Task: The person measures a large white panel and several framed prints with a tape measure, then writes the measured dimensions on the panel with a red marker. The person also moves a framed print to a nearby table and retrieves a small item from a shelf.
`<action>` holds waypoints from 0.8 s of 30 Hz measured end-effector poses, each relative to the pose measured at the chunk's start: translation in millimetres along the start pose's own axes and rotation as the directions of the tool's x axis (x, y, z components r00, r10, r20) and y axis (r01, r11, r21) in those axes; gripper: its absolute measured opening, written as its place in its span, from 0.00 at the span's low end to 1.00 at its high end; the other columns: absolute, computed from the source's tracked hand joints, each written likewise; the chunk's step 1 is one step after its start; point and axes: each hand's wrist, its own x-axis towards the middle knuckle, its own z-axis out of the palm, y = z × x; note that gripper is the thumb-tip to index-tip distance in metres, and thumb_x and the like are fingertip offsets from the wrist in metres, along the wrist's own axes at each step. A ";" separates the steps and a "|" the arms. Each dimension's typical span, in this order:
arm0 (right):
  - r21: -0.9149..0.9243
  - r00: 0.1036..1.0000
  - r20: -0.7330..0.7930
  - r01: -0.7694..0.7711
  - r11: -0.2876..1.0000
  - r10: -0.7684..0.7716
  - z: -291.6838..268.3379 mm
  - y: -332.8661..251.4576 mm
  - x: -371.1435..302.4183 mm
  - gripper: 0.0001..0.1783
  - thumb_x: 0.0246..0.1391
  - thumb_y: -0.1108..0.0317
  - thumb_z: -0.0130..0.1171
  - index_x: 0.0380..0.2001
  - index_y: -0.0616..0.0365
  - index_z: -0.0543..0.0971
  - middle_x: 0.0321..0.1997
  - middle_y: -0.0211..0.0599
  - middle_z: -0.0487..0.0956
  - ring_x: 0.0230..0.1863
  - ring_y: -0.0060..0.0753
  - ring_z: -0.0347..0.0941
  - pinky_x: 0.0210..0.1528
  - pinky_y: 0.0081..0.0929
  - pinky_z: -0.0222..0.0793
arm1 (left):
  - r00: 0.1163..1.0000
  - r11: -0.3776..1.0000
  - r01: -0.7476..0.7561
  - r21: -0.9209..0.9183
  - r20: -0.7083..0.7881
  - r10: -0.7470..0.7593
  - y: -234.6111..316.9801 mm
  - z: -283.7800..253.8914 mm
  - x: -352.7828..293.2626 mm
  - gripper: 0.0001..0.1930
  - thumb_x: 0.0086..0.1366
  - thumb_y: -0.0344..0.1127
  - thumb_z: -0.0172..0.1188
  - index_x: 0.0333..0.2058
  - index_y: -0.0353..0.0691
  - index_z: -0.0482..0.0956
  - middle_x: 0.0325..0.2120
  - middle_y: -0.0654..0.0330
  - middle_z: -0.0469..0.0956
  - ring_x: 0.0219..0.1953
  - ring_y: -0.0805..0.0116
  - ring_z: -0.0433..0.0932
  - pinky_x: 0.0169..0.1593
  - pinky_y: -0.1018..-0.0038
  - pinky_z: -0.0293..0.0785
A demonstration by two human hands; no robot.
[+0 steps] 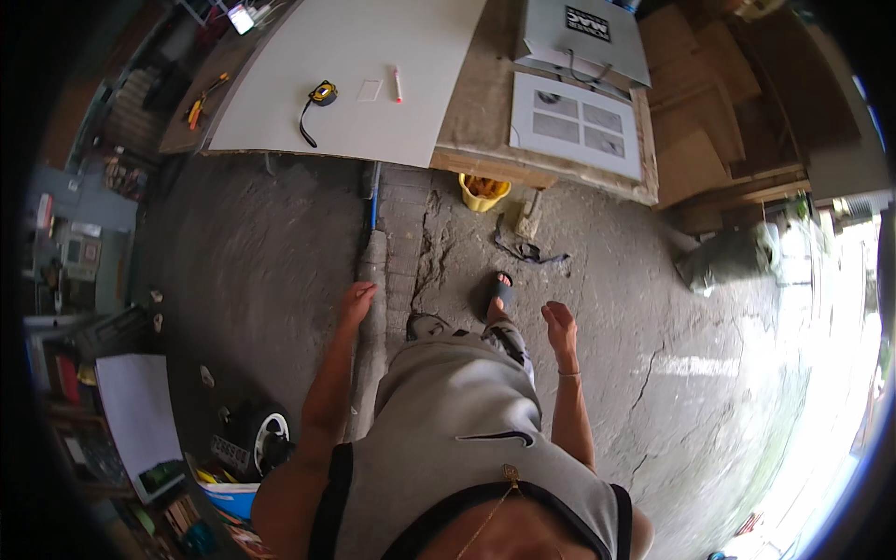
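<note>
My left hand (pixel 357 303) hangs over the floor at my left side, touching nothing, its fingers loosely bent. On the other side my right hand (pixel 560 325) is raised beside my leg, empty, with its fingers apart from any object. Both are well short of the work table. On the white board (pixel 373 42) lying there are a yellow and black tape measure (pixel 324 93) with a black strap, a small pale card (pixel 370 90) and a white and red marker (pixel 398 85). Orange-handled pliers (pixel 207 99) lie left of the board.
A grey paper bag (pixel 585 42) and a sheet with four grey panels (pixel 576 124) occupy the table's right part. Below its edge stand a yellow bucket (pixel 484 192) and a dark strap (pixel 530 250). A filled sack (pixel 728 259) sits right; a wheel (pixel 273 435) is behind left.
</note>
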 end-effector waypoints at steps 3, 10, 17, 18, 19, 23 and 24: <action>-0.058 0.995 0.091 0.043 0.997 -0.038 15.9 -24.2 72.4 0.18 0.54 0.59 0.62 0.43 0.59 0.79 0.41 0.42 0.82 0.43 0.31 0.78 0.45 0.27 0.71 | 0.988 0.991 -0.117 -0.073 -0.108 0.108 8.1 33.9 33.1 0.16 0.57 0.42 0.66 0.40 0.37 0.79 0.30 0.61 0.79 0.33 0.72 0.76 0.39 0.75 0.71; -0.077 0.949 0.244 0.222 0.972 -0.198 12.5 -97.1 177.8 0.16 0.52 0.62 0.63 0.42 0.58 0.79 0.36 0.42 0.82 0.38 0.34 0.79 0.42 0.29 0.73 | 0.886 0.939 -0.324 0.116 -0.310 0.344 163.0 26.4 123.8 0.22 0.55 0.43 0.68 0.46 0.39 0.77 0.41 0.56 0.78 0.42 0.65 0.77 0.45 0.69 0.72; -0.035 0.941 0.288 0.196 0.980 -0.178 61.2 -177.4 213.0 0.16 0.52 0.66 0.63 0.42 0.62 0.79 0.38 0.46 0.81 0.39 0.35 0.79 0.40 0.30 0.74 | 0.750 0.626 -0.273 0.730 -0.246 0.614 276.5 -41.7 301.7 0.33 0.48 0.43 0.69 0.55 0.50 0.70 0.53 0.50 0.67 0.55 0.49 0.67 0.55 0.60 0.67; -0.037 0.932 0.298 0.229 0.973 -0.208 71.9 -196.0 216.8 0.16 0.51 0.66 0.63 0.42 0.63 0.78 0.38 0.46 0.80 0.39 0.36 0.79 0.40 0.30 0.74 | 0.761 0.575 -0.220 0.788 -0.229 0.606 305.3 -43.0 314.6 0.34 0.48 0.42 0.69 0.56 0.53 0.69 0.55 0.51 0.65 0.56 0.49 0.65 0.56 0.60 0.67; -0.038 0.921 0.308 0.262 0.964 -0.238 80.3 -216.3 217.0 0.15 0.51 0.66 0.63 0.41 0.63 0.78 0.38 0.46 0.80 0.39 0.36 0.79 0.40 0.30 0.74 | 0.772 0.516 -0.167 0.840 -0.214 0.598 328.2 -43.7 330.6 0.36 0.47 0.42 0.69 0.57 0.55 0.68 0.57 0.51 0.62 0.58 0.48 0.63 0.56 0.59 0.67; 0.002 0.907 0.350 0.250 0.968 -0.235 106.4 -261.6 208.3 0.15 0.51 0.67 0.62 0.41 0.63 0.77 0.39 0.46 0.80 0.38 0.39 0.78 0.41 0.31 0.73 | 0.899 0.351 -0.039 0.936 -0.120 0.421 349.4 -68.8 381.6 0.36 0.47 0.41 0.70 0.57 0.60 0.67 0.58 0.54 0.62 0.60 0.51 0.63 0.57 0.61 0.69; 0.017 0.911 0.357 0.218 0.976 -0.209 109.4 -267.7 209.5 0.15 0.51 0.67 0.63 0.41 0.63 0.77 0.39 0.46 0.80 0.38 0.40 0.78 0.42 0.31 0.73 | 0.937 0.364 -0.068 0.929 -0.066 0.343 353.4 -71.3 388.3 0.36 0.46 0.39 0.69 0.57 0.60 0.67 0.56 0.54 0.64 0.58 0.52 0.65 0.56 0.61 0.69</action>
